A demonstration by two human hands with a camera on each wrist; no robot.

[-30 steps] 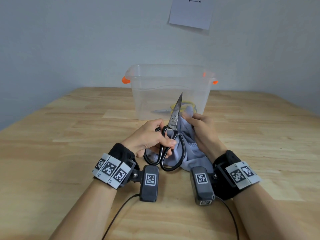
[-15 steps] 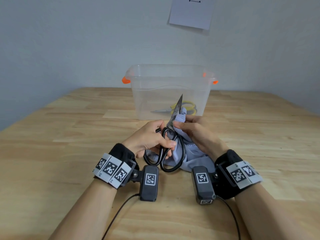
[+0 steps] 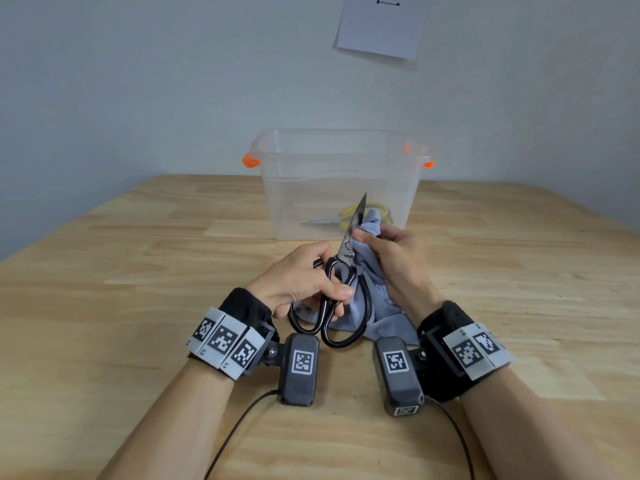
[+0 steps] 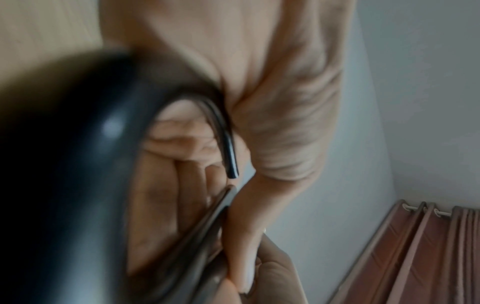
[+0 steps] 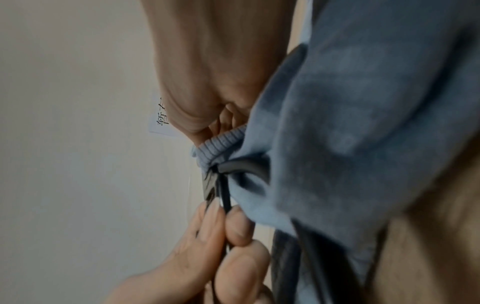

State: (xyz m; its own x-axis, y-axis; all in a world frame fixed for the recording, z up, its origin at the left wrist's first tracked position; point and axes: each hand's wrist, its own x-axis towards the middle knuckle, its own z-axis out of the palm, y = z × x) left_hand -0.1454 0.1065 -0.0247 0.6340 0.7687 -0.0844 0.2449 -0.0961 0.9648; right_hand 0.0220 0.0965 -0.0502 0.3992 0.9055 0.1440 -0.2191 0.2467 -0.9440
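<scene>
My left hand (image 3: 304,275) grips black-handled scissors (image 3: 346,268) by the handle loops, their closed blades pointing up and away over the wooden table (image 3: 121,306). My right hand (image 3: 391,258) holds a light blue-grey cloth (image 3: 370,271) and pinches its upper fold against the right side of the blade. The rest of the cloth hangs behind the handles down to the table. In the left wrist view the black handle (image 4: 78,164) fills the foreground, blurred. In the right wrist view the cloth (image 5: 363,102) is wrapped around the scissors (image 5: 223,185).
A clear plastic bin (image 3: 341,181) with orange latches stands just beyond my hands, with yellow-handled scissors (image 3: 349,218) lying inside. A paper sheet (image 3: 381,26) hangs on the wall behind. Black cables run from both wrist cameras toward me.
My right hand with the cloth has slid along the blade, down toward the pivot and then back up. The left hand and scissors stay nearly still.
</scene>
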